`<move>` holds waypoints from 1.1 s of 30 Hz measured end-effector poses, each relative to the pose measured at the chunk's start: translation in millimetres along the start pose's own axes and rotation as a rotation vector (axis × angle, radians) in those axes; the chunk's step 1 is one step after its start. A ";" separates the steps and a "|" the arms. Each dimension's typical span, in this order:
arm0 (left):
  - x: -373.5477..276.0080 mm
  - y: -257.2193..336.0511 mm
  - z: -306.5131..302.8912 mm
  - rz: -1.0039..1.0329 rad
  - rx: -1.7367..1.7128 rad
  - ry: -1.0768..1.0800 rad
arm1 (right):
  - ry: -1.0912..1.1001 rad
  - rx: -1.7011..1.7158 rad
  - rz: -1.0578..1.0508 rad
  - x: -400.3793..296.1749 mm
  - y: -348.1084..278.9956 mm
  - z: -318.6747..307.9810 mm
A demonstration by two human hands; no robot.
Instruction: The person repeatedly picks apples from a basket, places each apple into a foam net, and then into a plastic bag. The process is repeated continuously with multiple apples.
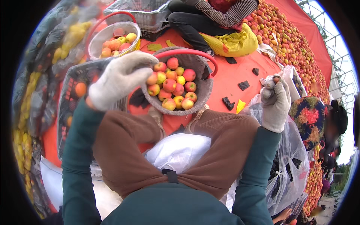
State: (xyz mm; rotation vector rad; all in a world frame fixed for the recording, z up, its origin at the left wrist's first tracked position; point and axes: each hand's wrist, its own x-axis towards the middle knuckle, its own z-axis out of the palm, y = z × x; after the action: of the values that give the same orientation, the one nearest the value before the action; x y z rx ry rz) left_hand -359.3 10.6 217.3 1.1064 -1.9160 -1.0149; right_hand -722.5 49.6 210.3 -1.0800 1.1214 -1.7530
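Note:
My left hand (121, 80), in a whitish knit glove, is held over the left rim of a grey-lined basket (206, 95). Its thumb and fingers are apart, with nothing seen between them. Red and yellow apples (169, 85) lie in that basket, which has a red handle (194, 52). At the right, my right hand (274, 104), gloved too, is raised with bent fingers beside an open white bag; its fingertips touch something small and greyish, and whether it is gripped is unclear. A white sack (180, 149) lies between my thighs.
A plastic crate (92, 70) stands left of the basket. Behind it is a second apple basket (92, 46). A seated person (194, 25) is at the top, by a yellow bag (242, 42). Clear plastic bags (292, 168) lie right; a long apple heap (284, 39) curves beyond.

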 end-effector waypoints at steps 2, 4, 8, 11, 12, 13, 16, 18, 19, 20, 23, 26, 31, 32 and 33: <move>10.8 -3.6 34.7 -0.008 -0.055 -0.145 | 0.019 -0.043 0.058 -24.5 -13.1 -23.9; 14.2 -43.9 64.7 -0.005 0.009 -0.199 | 0.068 -0.104 0.055 -44.9 -30.3 -57.4; 5.2 -110.0 103.0 -0.176 0.052 -0.201 | 0.323 -0.292 0.054 -84.9 -68.0 -148.9; 8.8 -99.1 103.9 -0.202 -0.057 -0.227 | 0.219 -0.803 0.406 -110.4 -90.2 -191.1; 9.3 -102.7 102.9 -0.210 -0.067 -0.232 | 0.090 -1.059 0.518 -113.8 -84.1 -213.6; 9.1 -107.0 101.4 -0.196 -0.045 -0.234 | -0.056 -1.314 0.629 -118.4 -75.1 -237.3; 7.8 -115.8 100.0 -0.226 0.040 -0.234 | -0.033 -1.634 0.558 -137.5 -51.7 -279.8; 5.6 -122.4 98.0 -0.221 0.081 -0.222 | -0.044 -1.766 0.398 -143.3 -38.0 -286.0; 4.7 -124.1 94.9 -0.225 0.103 -0.228 | -0.044 -1.786 0.373 -144.9 -32.0 -283.2; 3.8 -125.5 91.4 -0.229 0.125 -0.233 | -0.085 -1.778 0.381 -146.9 -25.4 -279.7; 2.6 -129.1 89.9 -0.198 0.145 -0.241 | -0.180 -1.753 0.280 -144.7 -3.5 -265.0; 4.4 -113.7 93.9 -0.144 0.178 -0.267 | -0.337 -1.990 0.228 -147.4 28.8 -256.8; 3.9 -127.1 101.3 -0.040 0.203 -0.252 | -0.010 -1.726 0.413 -133.6 31.8 -272.0; 1.2 -135.9 97.0 -0.065 0.159 -0.235 | 0.053 -1.595 0.375 -129.1 16.0 -255.6; 0.4 -126.5 97.4 -0.151 0.083 -0.239 | 0.114 -1.464 0.348 -131.6 -1.5 -244.1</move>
State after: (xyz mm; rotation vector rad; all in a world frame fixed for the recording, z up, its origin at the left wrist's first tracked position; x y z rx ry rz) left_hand -396.5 -4.1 62.6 1.2390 -2.1035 -1.2059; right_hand -904.6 237.6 118.5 -1.3762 2.5804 -0.5059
